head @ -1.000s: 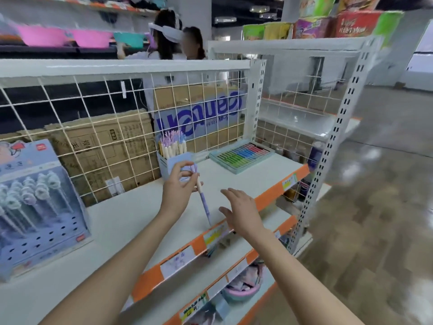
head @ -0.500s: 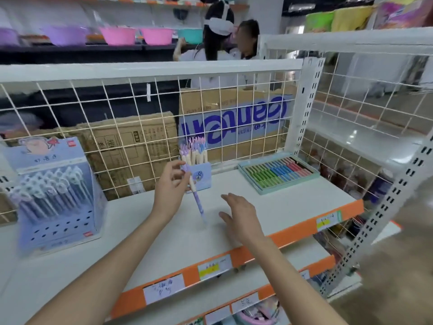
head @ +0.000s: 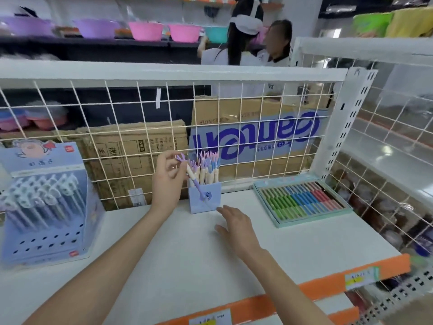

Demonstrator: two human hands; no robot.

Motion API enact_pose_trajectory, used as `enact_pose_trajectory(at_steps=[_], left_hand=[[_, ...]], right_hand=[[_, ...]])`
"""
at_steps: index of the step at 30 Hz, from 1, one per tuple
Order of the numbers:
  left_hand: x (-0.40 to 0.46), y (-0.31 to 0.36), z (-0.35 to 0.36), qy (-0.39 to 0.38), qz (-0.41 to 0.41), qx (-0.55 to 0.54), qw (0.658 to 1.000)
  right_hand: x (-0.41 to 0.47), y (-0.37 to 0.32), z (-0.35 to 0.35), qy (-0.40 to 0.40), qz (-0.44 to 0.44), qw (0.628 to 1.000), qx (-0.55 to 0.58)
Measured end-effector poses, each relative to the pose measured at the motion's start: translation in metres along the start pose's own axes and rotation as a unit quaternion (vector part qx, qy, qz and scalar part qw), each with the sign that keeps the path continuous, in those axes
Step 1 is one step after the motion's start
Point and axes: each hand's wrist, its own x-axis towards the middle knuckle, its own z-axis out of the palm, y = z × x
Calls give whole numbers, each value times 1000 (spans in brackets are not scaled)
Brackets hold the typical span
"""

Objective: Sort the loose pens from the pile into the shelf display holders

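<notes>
Pen tip blurred against blue pen holder. Left hand raised, pinching pen's upper end, pen tilted across holder front. Right hand flat, fingers relaxed, over shelf.

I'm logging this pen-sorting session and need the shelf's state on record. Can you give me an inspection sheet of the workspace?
Surface: white shelf, orange front edge.
Job's things: pen pinched in left hand, tilted over small blue holder of pens; large display box at left.
Clutter: tray of coloured pens at right.
Hands: right hand open, by the holder.
Cables: nothing seen.
Surroundings: wire grid, cardboard boxes, two people behind.
</notes>
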Motion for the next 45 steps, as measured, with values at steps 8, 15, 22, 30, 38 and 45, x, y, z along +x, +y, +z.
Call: enact_pose_trajectory(at_steps=[8, 15, 22, 30, 38, 45], left_hand=[[19, 13, 10, 92, 43, 27, 995], [19, 13, 19, 48, 94, 130, 986], [35, 18, 19, -36, 106, 206, 972], [39, 9, 17, -142, 101, 320, 931], [31, -24, 14, -126, 122, 364, 915], [26, -32, 14, -100, 194, 423, 879]], right_hand=[[20, 22, -2, -21, -63, 998, -2], [17, 33, 10, -39, -85, 996, 13], [21, 31, 24, -49, -95, 994, 13], [28, 32, 45, -26, -109, 993, -34], [19, 29, 54, 41, -90, 995, -32], [18, 29, 56, 31, -90, 995, -27]])
